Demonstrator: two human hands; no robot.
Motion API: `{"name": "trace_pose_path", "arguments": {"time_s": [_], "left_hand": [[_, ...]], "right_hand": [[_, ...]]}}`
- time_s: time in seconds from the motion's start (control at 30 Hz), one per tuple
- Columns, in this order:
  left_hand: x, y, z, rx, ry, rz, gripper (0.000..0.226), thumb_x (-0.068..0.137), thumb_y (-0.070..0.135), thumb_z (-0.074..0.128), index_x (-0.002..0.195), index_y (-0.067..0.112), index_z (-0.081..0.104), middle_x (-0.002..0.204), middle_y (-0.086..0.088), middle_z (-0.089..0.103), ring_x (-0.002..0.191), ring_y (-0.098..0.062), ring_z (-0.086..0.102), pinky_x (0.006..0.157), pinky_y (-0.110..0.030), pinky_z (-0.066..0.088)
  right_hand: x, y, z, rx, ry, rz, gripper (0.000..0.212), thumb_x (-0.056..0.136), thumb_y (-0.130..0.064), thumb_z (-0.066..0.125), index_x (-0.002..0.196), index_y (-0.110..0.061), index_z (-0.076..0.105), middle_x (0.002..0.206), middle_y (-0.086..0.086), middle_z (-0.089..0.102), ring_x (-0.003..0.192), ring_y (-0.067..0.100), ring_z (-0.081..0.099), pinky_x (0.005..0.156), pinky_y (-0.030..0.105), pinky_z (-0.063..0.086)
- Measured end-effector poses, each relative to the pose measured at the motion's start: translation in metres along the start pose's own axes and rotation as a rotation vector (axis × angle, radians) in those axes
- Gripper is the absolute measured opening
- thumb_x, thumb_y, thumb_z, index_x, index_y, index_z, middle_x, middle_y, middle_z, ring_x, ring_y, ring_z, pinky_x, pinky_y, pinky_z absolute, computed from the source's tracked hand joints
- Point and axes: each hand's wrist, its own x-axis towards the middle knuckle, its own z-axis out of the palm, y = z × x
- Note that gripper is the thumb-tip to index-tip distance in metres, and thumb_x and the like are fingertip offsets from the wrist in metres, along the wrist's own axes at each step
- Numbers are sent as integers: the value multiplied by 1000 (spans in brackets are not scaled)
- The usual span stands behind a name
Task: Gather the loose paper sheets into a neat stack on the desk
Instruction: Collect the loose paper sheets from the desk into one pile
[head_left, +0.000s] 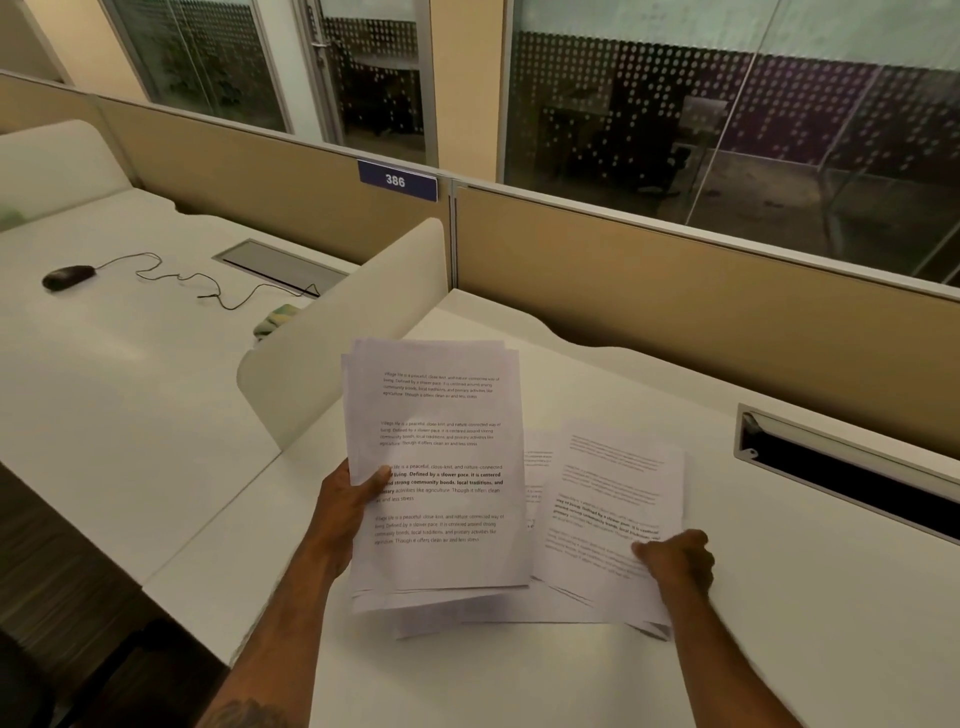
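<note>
My left hand (349, 512) grips a bundle of printed paper sheets (441, 457) by its left edge, thumb on top, holding it tilted above the white desk (779, 649). The bundle's edges are uneven. To its right, more printed sheets (608, 519) lie on the desk, slightly fanned. My right hand (680, 564) pinches the lower right part of these sheets. Another sheet (537, 467) peeks out between the two groups, mostly hidden.
A white curved divider (332, 332) stands left of the papers. Tan partition panels (675, 312) run along the back, with a sign reading 386 (397, 180). A cable slot (852, 473) opens at the right. On the neighbouring desk lies a black mouse (67, 276) with its cord.
</note>
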Motion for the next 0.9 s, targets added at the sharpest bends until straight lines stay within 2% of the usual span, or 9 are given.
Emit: {"name": "trace_pose_path", "arguments": {"time_s": [0.1, 0.23, 0.27, 0.37, 0.43, 0.6, 0.7, 0.8, 0.9], "left_hand": [[3, -1, -3, 1, 1, -2, 29, 92, 18, 70, 121, 17, 65, 110, -15, 78, 94, -40, 76, 80, -56, 62], [7, -1, -5, -8, 1, -6, 29, 91, 18, 71, 120, 16, 66, 110, -16, 79, 93, -38, 77, 77, -51, 63], [7, 1, -5, -10, -2, -5, 29, 91, 18, 71, 120, 17, 66, 110, -16, 78, 94, -39, 76, 78, -52, 63], [9, 5, -7, -14, -2, 4, 28, 92, 18, 71, 120, 17, 66, 112, -17, 78, 96, -41, 76, 80, -55, 62], [8, 8, -8, -20, 3, 13, 27, 93, 18, 70, 120, 17, 66, 112, -17, 78, 97, -41, 75, 80, -54, 62], [4, 13, 1, -37, -22, 14, 32, 94, 15, 68, 126, 14, 64, 116, -18, 76, 102, -41, 74, 88, -58, 59], [-3, 13, 8, -40, -56, 4, 37, 94, 17, 69, 130, 11, 63, 117, -18, 76, 102, -42, 74, 90, -62, 58], [-12, 15, 9, -11, -71, 22, 42, 89, 34, 74, 127, 17, 66, 117, -16, 76, 105, -39, 73, 95, -63, 55], [-18, 17, 4, -71, -20, -39, 58, 90, 62, 58, 128, 19, 68, 119, -16, 75, 110, -39, 71, 101, -60, 52]], "right_hand": [[12, 4, -9, 77, -56, -14, 57, 73, -11, 84, 121, 8, 60, 119, 27, 68, 106, 42, 65, 95, 51, 54], [13, -12, -32, 256, -115, -264, 49, 84, -9, 76, 129, 1, 60, 129, 22, 65, 113, 39, 63, 103, 50, 50], [9, -20, -43, 334, -135, -329, 45, 84, -7, 76, 127, -3, 61, 128, 22, 66, 109, 37, 66, 100, 49, 52], [-7, -40, -84, 577, -233, -447, 26, 79, -12, 81, 103, -20, 72, 106, 9, 78, 82, 28, 76, 71, 36, 60], [-25, -47, -109, 669, -366, -507, 34, 75, -26, 84, 107, -26, 72, 102, 1, 80, 83, 25, 78, 63, 34, 61], [-65, -71, -81, 800, -680, -574, 43, 76, -18, 77, 117, -6, 70, 111, 15, 77, 97, 33, 75, 74, 37, 62], [-98, -84, -29, 714, -689, -578, 35, 76, -19, 78, 108, -6, 73, 107, 14, 78, 90, 26, 76, 73, 32, 62], [-117, -88, 10, 626, -697, -564, 34, 84, -20, 77, 116, -11, 71, 107, 5, 79, 95, 23, 76, 81, 36, 62], [-129, -89, 32, 557, -674, -593, 39, 83, -25, 79, 118, -17, 66, 112, 3, 77, 98, 23, 75, 88, 45, 61]]}}
